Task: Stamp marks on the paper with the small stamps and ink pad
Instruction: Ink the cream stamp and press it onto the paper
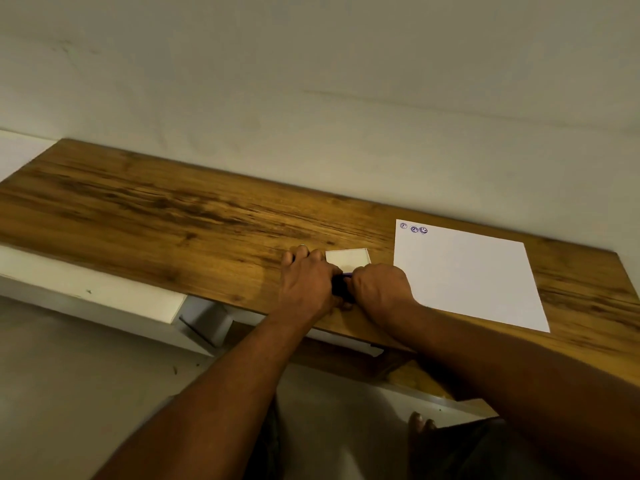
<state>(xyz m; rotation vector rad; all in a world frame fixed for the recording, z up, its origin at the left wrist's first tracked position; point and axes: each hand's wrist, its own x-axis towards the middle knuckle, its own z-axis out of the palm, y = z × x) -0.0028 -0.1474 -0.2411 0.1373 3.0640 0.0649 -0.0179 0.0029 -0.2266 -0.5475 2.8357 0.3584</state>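
A white sheet of paper lies on the right of the wooden desk, with three purple round stamp marks near its far left corner. My left hand and my right hand meet near the desk's front edge, both closed around a small dark object with a hint of purple; most of it is hidden, so I cannot tell whether it is a stamp or the ink pad. Just behind the hands lies a white square lid or tray.
The desk stands against a plain wall. White panels and an open drawer or box sit below the desk's front edge on the left. My bare foot shows on the floor below.
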